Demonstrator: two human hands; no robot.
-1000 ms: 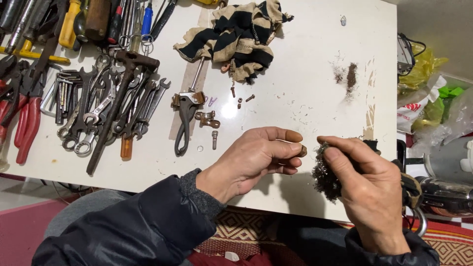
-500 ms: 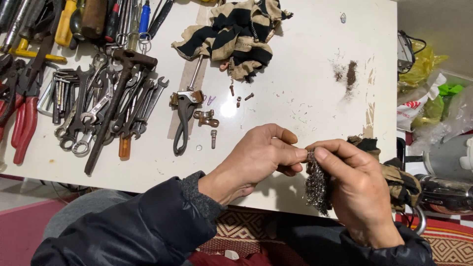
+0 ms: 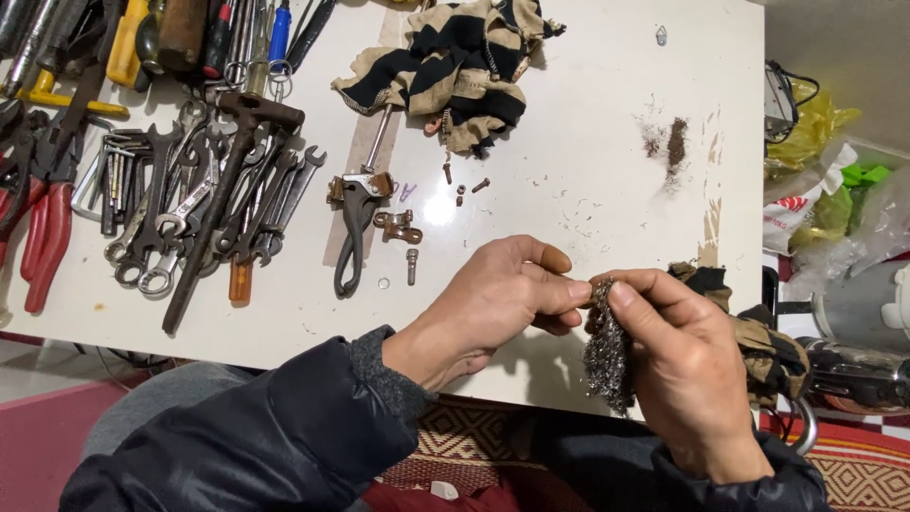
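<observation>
My right hand pinches a wad of grey steel wool that hangs down past the table's near edge. My left hand meets it from the left, its fingertips closed on something small and brownish that is almost wholly hidden between fingers and wool. Both hands hover over the front of the white table. Loose screws and a small bracket lie a little beyond my left hand.
Pliers lie left of the bracket. A heap of wrenches and red-handled cutters fills the left side. A striped tan-and-black rag lies at the back. Rust dust marks the right; plastic bags sit beyond the edge.
My two hands have come together: the right hand brought the steel wool up against the left hand's fingertips. The tools on the table have not moved.
</observation>
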